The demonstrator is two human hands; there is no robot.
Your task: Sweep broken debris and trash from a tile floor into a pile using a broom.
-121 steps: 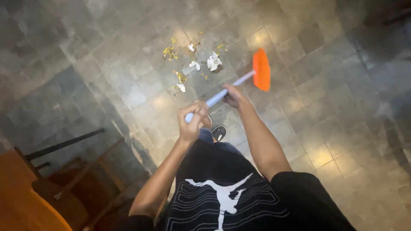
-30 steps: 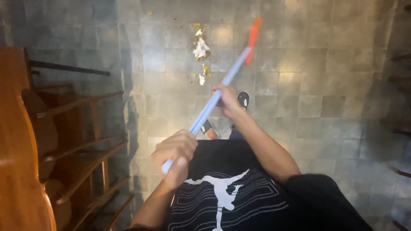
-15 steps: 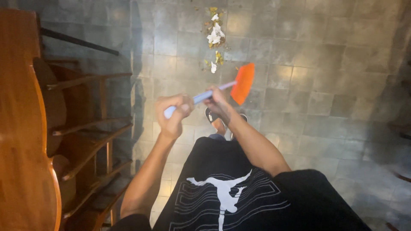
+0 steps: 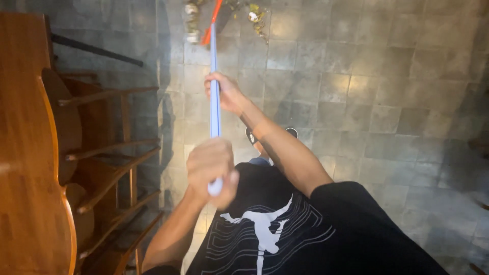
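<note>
Head view: both hands gripping a broom handle (image 4: 214, 97).
Left hand (image 4: 210, 167) capping the end, right hand (image 4: 224, 93) steering midway, orange bristles (image 4: 211, 23) reaching debris (image 4: 253, 14).

This looks like an indoor dining room, maybe in a home or a small eating place; which of the two cannot be told. The floor (image 4: 356, 76) is made of square grey stone tiles, a little shiny under warm lamp light. On the left side stands a wooden table (image 4: 23, 153) with a rounded edge. Wooden chairs (image 4: 107, 168) with dark rungs are pushed in beside it. A broom (image 4: 214, 76) with a pale blue handle reaches to some litter (image 4: 252, 15) on the tiles, so the room is being cleaned.
</note>
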